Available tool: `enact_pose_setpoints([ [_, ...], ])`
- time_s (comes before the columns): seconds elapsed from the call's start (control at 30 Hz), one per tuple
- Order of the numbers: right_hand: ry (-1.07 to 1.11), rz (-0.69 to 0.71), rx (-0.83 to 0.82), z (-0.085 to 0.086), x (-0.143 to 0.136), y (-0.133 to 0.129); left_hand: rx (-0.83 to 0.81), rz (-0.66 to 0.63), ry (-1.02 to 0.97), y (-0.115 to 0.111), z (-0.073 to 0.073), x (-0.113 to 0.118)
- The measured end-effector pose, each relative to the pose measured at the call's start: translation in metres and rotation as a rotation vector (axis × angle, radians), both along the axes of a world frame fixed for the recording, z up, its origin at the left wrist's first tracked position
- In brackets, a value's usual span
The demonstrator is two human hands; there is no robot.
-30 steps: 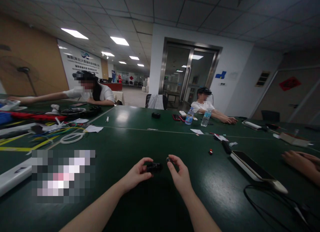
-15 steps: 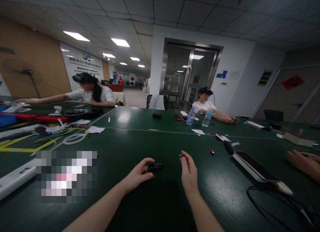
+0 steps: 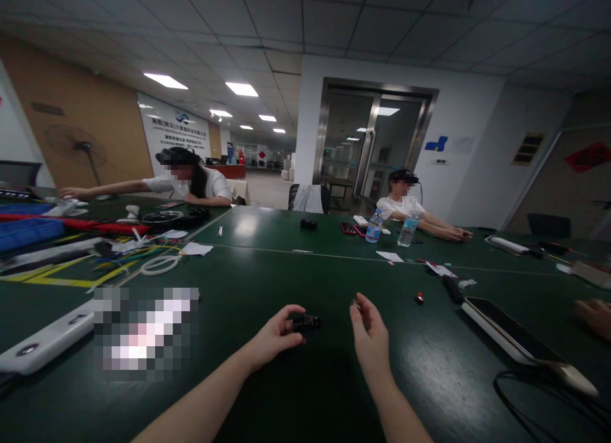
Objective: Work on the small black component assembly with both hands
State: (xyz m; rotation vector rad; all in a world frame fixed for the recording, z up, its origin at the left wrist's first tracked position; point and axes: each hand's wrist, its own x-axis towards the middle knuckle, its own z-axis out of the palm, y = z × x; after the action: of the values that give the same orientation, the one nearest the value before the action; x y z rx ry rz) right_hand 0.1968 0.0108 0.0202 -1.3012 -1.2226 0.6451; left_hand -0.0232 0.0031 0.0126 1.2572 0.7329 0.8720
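Observation:
Between the thumb and fingers of my left hand (image 3: pixel 277 333) is a small black object (image 3: pixel 308 323), held low over the dark green table (image 3: pixel 267 271). To its right, my right hand (image 3: pixel 371 328) has its thumb and fingertips pinched on a tiny item (image 3: pixel 356 303), too small to name. The two hands are apart, with the black object on the side facing my right hand. A small red and silver piece (image 3: pixel 419 297) lies on the table to the right of my right hand.
A power bank-like white device with a dark top (image 3: pixel 506 325) and black cables lie right. Farther back stand two water bottles (image 3: pixel 374 226). Left are a white power strip (image 3: pixel 52 338), coiled tube (image 3: pixel 161 265) and blue tray (image 3: pixel 31 233). Two people sit across; another person's hand (image 3: pixel 594 316) shows right.
The whole view has shifted, so things appear farther right. My left hand still holds the black object. The fingers of my right hand have turned slightly around the tiny item.

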Motion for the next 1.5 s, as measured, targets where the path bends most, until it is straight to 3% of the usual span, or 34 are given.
enact_pose_setpoints([
  [0.23,-0.048,0.186,-0.001,-0.004,-0.012,-0.002,-0.012,0.001,0.001,0.001,0.000,0.002],
  [0.57,-0.241,0.473,-0.016,0.004,-0.028,-0.018,0.020,-0.032,-0.032,0.005,-0.007,0.005],
  [0.73,-0.347,0.503,-0.124,0.000,-0.029,-0.016,0.012,-0.059,0.012,0.004,-0.003,0.006],
  [0.97,-0.248,0.536,-0.172,-0.003,-0.029,-0.015,0.025,-0.045,0.002,0.003,-0.002,0.007],
  [1.17,-0.243,0.556,-0.085,-0.003,-0.026,-0.014,0.021,-0.036,0.001,0.003,-0.001,0.006],
  [1.5,0.096,0.541,-0.316,-0.011,-0.028,-0.006,0.012,-0.034,0.035,0.002,-0.002,0.008],
])
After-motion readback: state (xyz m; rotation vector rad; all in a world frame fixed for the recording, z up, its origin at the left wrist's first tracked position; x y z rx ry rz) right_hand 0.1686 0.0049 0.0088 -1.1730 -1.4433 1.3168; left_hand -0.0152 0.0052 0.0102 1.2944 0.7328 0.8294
